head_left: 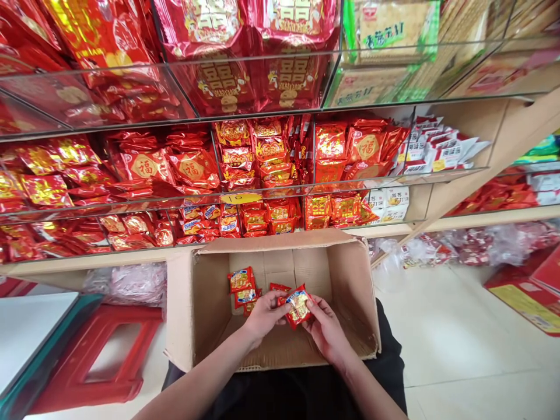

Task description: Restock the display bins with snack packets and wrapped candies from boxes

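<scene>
Both hands are over an open cardboard box [350, 291] on the person's lap. My left hand [266, 315] pinches the left edge of a small red packet [298, 306] with a gold and blue print. The fingers of my right hand [324, 326] close on the same packet's right edge. Inside the box, several similar red packets [240, 280] lie in a short overlapping row at the left. Another red packet [280, 287] shows just behind my left hand, partly hidden by it.
Glass-fronted shelves [258, 195] full of red snack packs stand beyond the box. A red plastic stool [74, 373] and a white-topped surface [32, 326] are at the left. At the right, a red carton [531, 286] rests on the tiled floor [464, 326].
</scene>
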{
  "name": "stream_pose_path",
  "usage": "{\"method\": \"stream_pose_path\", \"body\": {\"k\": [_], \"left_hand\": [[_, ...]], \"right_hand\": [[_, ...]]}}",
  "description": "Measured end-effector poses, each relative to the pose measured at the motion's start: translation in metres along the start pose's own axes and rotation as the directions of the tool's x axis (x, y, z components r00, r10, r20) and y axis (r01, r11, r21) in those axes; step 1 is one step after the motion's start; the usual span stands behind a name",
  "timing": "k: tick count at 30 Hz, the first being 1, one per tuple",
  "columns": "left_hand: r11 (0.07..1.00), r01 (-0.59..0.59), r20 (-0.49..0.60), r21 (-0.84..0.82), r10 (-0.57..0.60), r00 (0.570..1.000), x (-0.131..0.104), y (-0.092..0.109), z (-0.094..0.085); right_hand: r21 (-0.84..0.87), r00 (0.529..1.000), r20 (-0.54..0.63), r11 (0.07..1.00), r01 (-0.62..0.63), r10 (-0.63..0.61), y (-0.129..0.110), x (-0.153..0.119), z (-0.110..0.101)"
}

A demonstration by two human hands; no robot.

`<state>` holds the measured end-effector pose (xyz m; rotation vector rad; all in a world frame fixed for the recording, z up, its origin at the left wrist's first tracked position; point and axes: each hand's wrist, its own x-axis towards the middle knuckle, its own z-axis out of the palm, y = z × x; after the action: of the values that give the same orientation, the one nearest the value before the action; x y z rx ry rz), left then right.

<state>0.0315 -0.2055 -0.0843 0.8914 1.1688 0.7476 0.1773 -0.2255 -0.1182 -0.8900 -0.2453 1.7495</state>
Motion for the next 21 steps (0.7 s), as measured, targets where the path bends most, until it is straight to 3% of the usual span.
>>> {"method": "stream_pose_path", "body": {"k": [3, 7, 10, 13, 15, 17, 21], "left_hand": [[0.997, -0.064, -0.001, 0.036, 0.064, 0.998, 0.001, 0.008, 0.0], [0.977, -0.15, 0.048, 0.149, 0.144, 0.988, 0.001, 0.022, -0.004], [0.958, -0.163, 0.12, 0.234, 0.137, 0.983, -0.001, 0.031, -0.009], [0.947, -0.166, 0.149, 0.275, 0.129, 0.98, -0.005, 0.048, -0.009], [0.959, -0.208, 0.092, 0.192, 0.193, 0.977, -0.01, 0.068, -0.004], [0.967, -0.255, 0.031, 0.002, 0.254, 0.967, -0.015, 0.095, 0.001], [0.945, -0.204, 0.058, -0.257, 0.226, 0.972, -0.008, 0.15, 0.008]], "right_hand": [[-0.037, 0.996, 0.071, 0.998, -0.041, 0.044, 0.0, -0.001, 0.001], [-0.088, 0.986, 0.168, 0.996, 0.007, 0.008, 0.001, -0.005, 0.006], [-0.153, 0.959, 0.282, 0.988, 0.001, 0.042, 0.002, -0.008, 0.008], [-0.106, 0.959, 0.279, 0.994, -0.029, 0.058, 0.002, -0.008, 0.006], [-0.03, 0.975, 0.217, 0.999, -0.045, 0.051, 0.002, -0.005, 0.003], [0.014, 0.986, 0.156, 0.998, -0.06, 0.057, 0.002, -0.002, 0.0], [0.048, 0.992, 0.088, 0.995, -0.092, 0.087, 0.001, 0.003, -0.004]]}}
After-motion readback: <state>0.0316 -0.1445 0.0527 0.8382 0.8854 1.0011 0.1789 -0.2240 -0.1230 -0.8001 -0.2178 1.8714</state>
